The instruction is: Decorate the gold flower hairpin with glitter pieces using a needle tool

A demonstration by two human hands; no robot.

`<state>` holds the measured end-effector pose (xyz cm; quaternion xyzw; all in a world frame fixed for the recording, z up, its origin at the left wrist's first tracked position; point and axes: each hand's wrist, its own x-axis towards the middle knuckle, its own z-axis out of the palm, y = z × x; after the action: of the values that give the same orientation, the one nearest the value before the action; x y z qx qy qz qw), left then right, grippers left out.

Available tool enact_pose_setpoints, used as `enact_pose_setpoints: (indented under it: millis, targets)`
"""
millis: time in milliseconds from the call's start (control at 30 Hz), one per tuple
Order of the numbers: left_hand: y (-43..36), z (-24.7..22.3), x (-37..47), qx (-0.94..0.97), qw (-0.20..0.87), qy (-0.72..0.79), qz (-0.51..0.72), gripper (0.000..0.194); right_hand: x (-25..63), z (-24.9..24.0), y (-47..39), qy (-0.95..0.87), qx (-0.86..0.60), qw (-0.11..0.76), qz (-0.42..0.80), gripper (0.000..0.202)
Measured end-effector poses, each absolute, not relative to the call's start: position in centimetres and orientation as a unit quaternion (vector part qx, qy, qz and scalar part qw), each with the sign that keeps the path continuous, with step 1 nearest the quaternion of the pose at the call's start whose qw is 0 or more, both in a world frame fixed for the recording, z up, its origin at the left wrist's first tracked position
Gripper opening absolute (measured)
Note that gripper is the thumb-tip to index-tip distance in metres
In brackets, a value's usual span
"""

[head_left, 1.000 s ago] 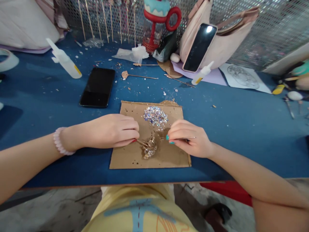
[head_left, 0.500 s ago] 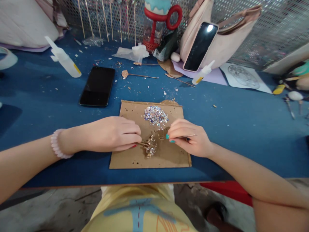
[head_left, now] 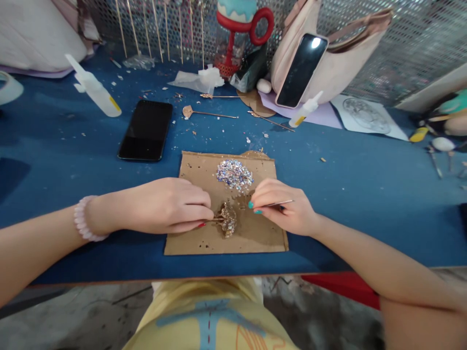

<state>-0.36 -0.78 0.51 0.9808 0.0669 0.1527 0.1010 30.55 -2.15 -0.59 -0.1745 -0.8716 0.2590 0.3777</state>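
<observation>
My left hand [head_left: 182, 206] is closed around the stem of a gold hair stick [head_left: 226, 219]. Its fan-shaped, stone-studded head points right, just above the cardboard sheet [head_left: 189, 243]. To the right of that head, my right hand [head_left: 280, 205] pinches a slim metal tool [head_left: 279, 203], probably tweezers. The tool's rear end sticks out past the fingers; I cannot make out its tip or anything in it. A pile of small shiny rhinestones [head_left: 234, 174] lies on the cardboard beyond both hands.
Behind the cardboard lie a black phone [head_left: 146, 130], another gold stick [head_left: 207, 113] and two glue bottles [head_left: 98, 92] [head_left: 305, 111]. A second phone [head_left: 302, 70] leans on a pink bag [head_left: 339, 63]. Further back stands a red-handled cup [head_left: 233, 39]. Small scraps litter the blue table [head_left: 365, 194].
The hair stick's head has turned slightly in my left hand. My right hand keeps nearly the same pose beside it. The whole view has shifted very slightly.
</observation>
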Motion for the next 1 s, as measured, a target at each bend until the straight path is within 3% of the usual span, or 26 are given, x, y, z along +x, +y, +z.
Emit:
enact_pose_setpoints:
  millis: [1000]
  targets:
    - [-1.16, 0.79, -0.37, 0.981, 0.113, 0.077, 0.136, 0.017, 30.52, -0.59, -2.24, -0.879, -0.167, 0.378, 0.24, 0.009]
